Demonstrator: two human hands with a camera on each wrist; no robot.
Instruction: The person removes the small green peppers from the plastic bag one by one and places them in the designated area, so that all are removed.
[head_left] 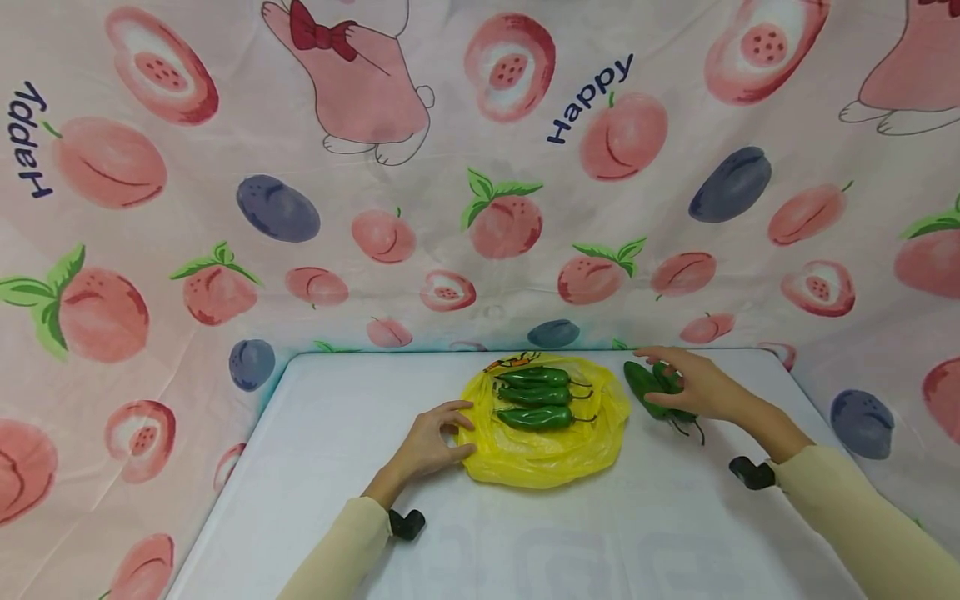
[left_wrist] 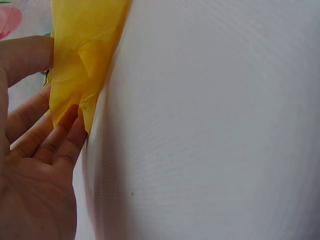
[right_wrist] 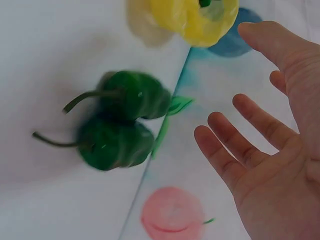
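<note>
Three green peppers [head_left: 534, 397] lie side by side on a spread yellow plastic bag [head_left: 547, 467], stems to the right. At the bag's left edge, my left hand [head_left: 429, 442] touches the plastic, thumb and fingers apart. The left wrist view shows its fingers extended against the yellow bag [left_wrist: 82, 55], fingertips partly behind the film. Over two more green peppers [head_left: 642, 383] to the right of the bag is my right hand [head_left: 701, 385], fingers spread. In the right wrist view that hand [right_wrist: 270, 170] is apart from the two peppers [right_wrist: 117, 142], holding nothing.
Everything lies on a white table [head_left: 337, 400], near its back edge. Behind it hangs a pink fruit-printed cloth [head_left: 450, 200], which also shows along both sides. A dark wrist device [head_left: 407, 525] sits at my left cuff, another dark device [head_left: 752, 472] at my right.
</note>
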